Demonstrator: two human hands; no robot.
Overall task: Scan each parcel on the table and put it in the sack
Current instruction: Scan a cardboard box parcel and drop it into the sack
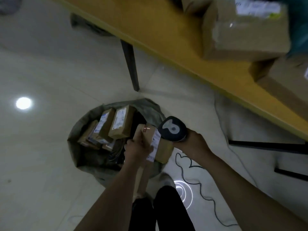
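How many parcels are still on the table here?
2 clearly: a large box near the table edge, and a second box cut off at the frame's right. A blurred brown shape at the top edge may be a third; more could lie out of view.

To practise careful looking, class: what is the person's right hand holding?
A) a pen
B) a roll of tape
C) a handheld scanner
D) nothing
C: the right hand grips a dark handheld scanner, close beside the parcel that the left hand holds by the sack.
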